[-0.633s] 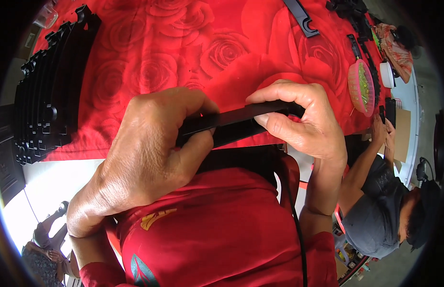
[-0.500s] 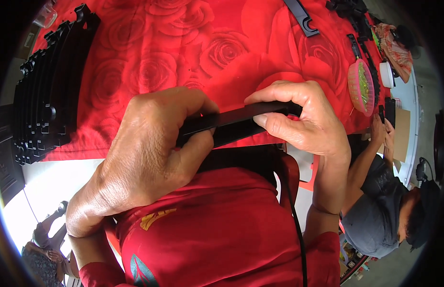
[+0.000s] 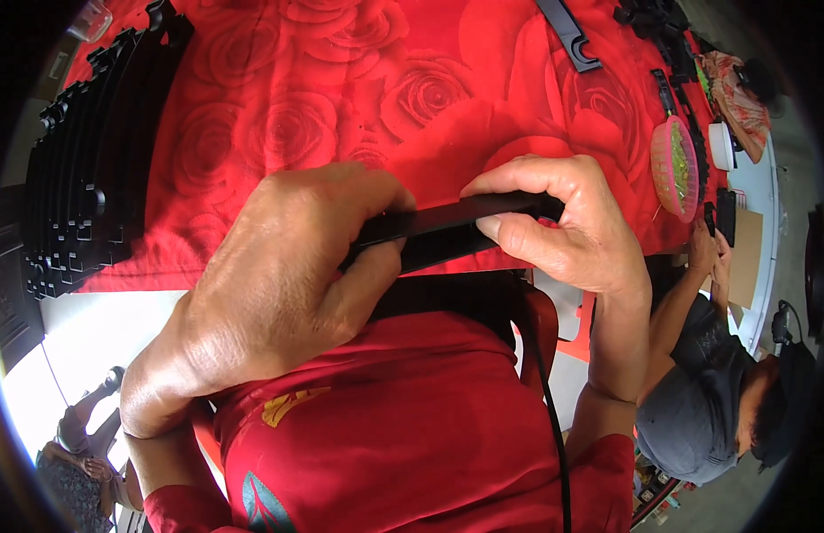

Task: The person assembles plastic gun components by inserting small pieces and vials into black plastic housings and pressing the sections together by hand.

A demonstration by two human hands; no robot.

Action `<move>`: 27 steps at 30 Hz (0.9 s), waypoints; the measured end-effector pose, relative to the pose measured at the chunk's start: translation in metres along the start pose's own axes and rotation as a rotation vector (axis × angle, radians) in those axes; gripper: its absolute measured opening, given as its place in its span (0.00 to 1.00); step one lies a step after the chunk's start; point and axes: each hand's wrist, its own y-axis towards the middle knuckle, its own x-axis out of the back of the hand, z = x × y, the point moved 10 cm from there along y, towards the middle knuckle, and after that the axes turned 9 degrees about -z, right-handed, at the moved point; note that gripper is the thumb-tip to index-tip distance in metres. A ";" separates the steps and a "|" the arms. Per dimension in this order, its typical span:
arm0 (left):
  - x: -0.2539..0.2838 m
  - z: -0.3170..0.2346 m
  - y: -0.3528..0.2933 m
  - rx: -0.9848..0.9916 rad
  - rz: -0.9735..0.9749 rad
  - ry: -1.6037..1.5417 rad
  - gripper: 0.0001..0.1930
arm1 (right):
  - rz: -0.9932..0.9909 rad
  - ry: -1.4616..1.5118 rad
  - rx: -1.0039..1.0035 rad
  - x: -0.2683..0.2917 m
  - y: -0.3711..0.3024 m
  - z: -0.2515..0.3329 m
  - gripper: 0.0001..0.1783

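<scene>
Though black, a slim bar point(image 3: 447, 216) with a faint sheen

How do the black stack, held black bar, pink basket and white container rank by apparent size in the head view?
Black stack
Held black bar (partly covered, likely nearer the camera)
Pink basket
White container
</scene>
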 end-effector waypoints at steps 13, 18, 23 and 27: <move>-0.022 -0.014 0.011 -0.082 0.114 0.362 0.08 | -0.158 -0.127 0.039 -0.008 -0.004 0.012 0.13; -0.018 -0.011 0.012 -0.072 0.069 0.278 0.06 | -0.190 -0.087 0.009 -0.008 -0.004 0.011 0.13; -0.017 -0.009 0.014 -0.037 0.025 0.231 0.06 | -0.229 -0.114 0.099 -0.007 -0.005 0.013 0.14; -0.017 -0.009 0.012 -0.051 0.002 0.209 0.06 | -0.247 -0.112 0.085 -0.008 -0.006 0.011 0.14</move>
